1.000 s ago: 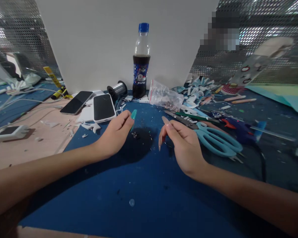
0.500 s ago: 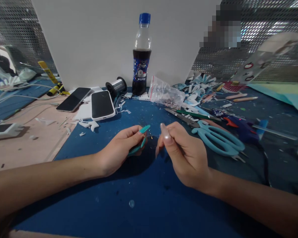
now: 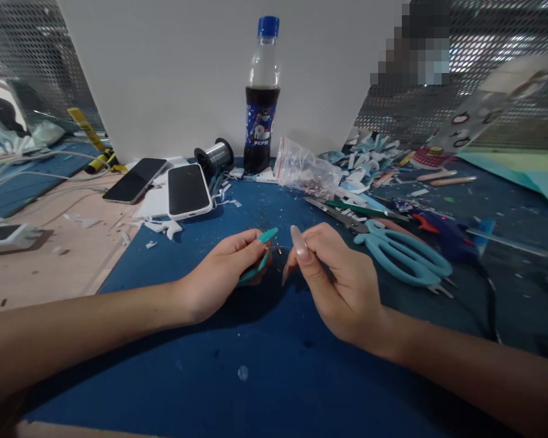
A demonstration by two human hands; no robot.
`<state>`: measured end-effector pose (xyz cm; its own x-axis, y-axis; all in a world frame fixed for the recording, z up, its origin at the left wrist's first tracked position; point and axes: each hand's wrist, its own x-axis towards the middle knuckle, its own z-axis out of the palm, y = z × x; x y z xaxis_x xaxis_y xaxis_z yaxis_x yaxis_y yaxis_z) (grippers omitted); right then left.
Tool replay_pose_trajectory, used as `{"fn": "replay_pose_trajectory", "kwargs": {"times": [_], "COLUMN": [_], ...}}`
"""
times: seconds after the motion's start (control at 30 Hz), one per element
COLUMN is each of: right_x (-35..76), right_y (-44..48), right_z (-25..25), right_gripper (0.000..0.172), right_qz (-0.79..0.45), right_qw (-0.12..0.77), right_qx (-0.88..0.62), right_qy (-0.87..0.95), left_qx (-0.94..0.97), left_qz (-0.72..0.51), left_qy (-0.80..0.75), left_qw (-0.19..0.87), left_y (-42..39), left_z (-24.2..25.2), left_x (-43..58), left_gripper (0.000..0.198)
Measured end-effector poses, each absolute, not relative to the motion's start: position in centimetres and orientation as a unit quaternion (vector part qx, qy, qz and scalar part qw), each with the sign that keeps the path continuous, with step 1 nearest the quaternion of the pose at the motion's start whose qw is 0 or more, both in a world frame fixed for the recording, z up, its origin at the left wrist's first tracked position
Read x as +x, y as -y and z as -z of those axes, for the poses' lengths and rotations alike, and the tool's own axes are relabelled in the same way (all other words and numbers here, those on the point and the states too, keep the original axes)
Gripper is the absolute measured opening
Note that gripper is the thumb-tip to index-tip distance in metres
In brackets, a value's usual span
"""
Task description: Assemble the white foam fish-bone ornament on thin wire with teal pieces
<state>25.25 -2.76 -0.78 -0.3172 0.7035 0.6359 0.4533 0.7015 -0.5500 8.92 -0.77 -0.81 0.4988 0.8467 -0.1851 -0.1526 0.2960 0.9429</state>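
My left hand (image 3: pixel 223 267), with long teal nails, is closed in a pinch over the blue work surface (image 3: pixel 201 377). At its fingertips a thin wire-like strand (image 3: pixel 275 247) shows faintly, with a tiny gold-coloured bit (image 3: pixel 280 250) near it. Facing it, my right hand (image 3: pixel 340 283), with long pale glittery nails, is pinched shut too. A small gap parts the two hands. Whatever lies between the right fingertips is too small to make out. Beyond the right hand lie scissors (image 3: pixel 402 252) with light blue handles.
A Pepsi bottle (image 3: pixel 261 118) stands at the back beside a wire spool (image 3: pixel 214 156) and a clear zip bag (image 3: pixel 308 170). Two phones, a black one (image 3: pixel 136 180) and a white-edged one (image 3: pixel 189 190), lie left. A dark blue glue gun (image 3: pixel 447 237) and scraps (image 3: pixel 369 158) are right.
My right hand has shifted slightly left, closer to the left hand. Both hands stay pinched, and the view has tilted a little.
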Motion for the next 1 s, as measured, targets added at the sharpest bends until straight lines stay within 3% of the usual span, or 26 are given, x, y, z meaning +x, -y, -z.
{"fn": "replay_pose_trajectory", "kwargs": {"times": [0.8, 1.0], "right_x": [25.31, 25.33], "right_y": [2.47, 2.41], "right_z": [0.88, 0.92], "right_gripper": [0.028, 0.028], "right_qz": [-0.129, -0.143], "right_qw": [0.411, 0.375], "right_qx": [-0.366, -0.372], "right_qy": [0.825, 0.837], "left_qx": [0.507, 0.588], "left_qz": [-0.362, -0.386], "left_qy": [-0.336, -0.351], "left_qw": [0.707, 0.618], "left_y": [0.87, 1.1], "left_z": [1.12, 1.03], "left_x": [8.66, 8.38], "left_gripper": [0.029, 0.027]}}
